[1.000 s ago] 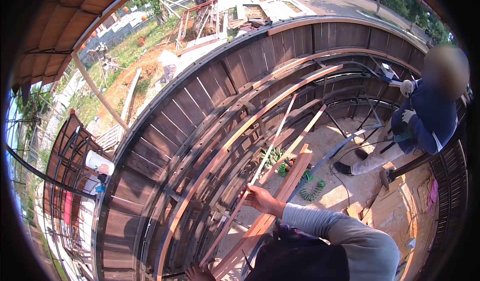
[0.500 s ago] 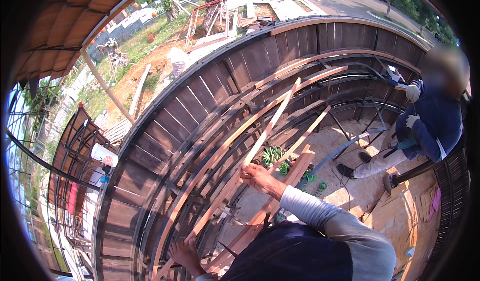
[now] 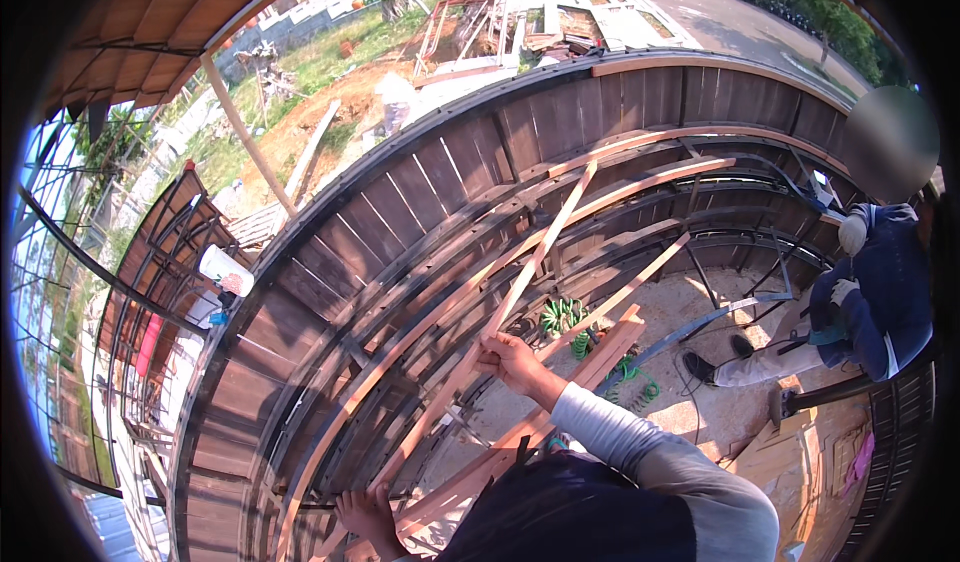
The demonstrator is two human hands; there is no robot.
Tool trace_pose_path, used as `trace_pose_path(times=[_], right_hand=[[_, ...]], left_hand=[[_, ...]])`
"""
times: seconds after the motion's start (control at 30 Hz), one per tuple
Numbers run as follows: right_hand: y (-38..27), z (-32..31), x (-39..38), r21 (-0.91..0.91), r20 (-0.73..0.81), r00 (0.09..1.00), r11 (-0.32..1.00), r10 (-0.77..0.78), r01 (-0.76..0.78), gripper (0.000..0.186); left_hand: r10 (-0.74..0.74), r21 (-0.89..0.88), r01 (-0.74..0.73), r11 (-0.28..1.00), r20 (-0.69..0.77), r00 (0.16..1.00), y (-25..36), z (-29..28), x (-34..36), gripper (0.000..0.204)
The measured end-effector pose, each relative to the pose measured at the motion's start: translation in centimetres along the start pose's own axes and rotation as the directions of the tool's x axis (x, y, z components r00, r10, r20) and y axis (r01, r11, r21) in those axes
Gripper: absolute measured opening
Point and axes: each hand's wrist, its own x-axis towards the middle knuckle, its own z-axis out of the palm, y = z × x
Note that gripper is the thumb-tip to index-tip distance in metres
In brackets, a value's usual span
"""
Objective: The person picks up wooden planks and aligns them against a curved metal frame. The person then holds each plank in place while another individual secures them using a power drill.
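Both hands (image 3: 510, 359) on the long wooden slat (image 3: 520, 287), right above left.

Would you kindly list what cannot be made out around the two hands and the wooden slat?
- Left hand: its grip is hidden low in the head view.
- Wooden slat: lower end lost among the frame.
- Right hand: palm side faces away.
- Co-worker's hands: too small.

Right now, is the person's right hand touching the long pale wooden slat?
Touching. The head view shows the right hand closed around the long wooden slat partway along it, fingers wrapped over its edge with no gap visible.
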Motion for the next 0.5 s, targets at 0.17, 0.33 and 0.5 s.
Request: trace_pose_path(times=[0.17,0.33,0.5], right_hand=[[-0.2,1.0,0.0,-0.046,-0.006,1.0,0.999,-0.002,0.002,0.015],[-1.7,2.0,0.5,-0.079,0.003,0.998,0.995,-0.064,0.064,0.019],[-4.6,3.4,1.7,-0.085,0.095,0.989,0.989,-0.109,0.117,0.021]], left_hand=[[-0.071,-0.048,0.071,0.996,-0.009,0.997,0.8,-0.8,-1.0,0.047],[-0.079,-0.053,0.077,0.996,-0.038,0.996,1.6,-1.2,0.2,0.047],[-0.043,-0.066,0.041,0.997,-0.031,0.999,2.8,-2.8,3.6,0.045]])
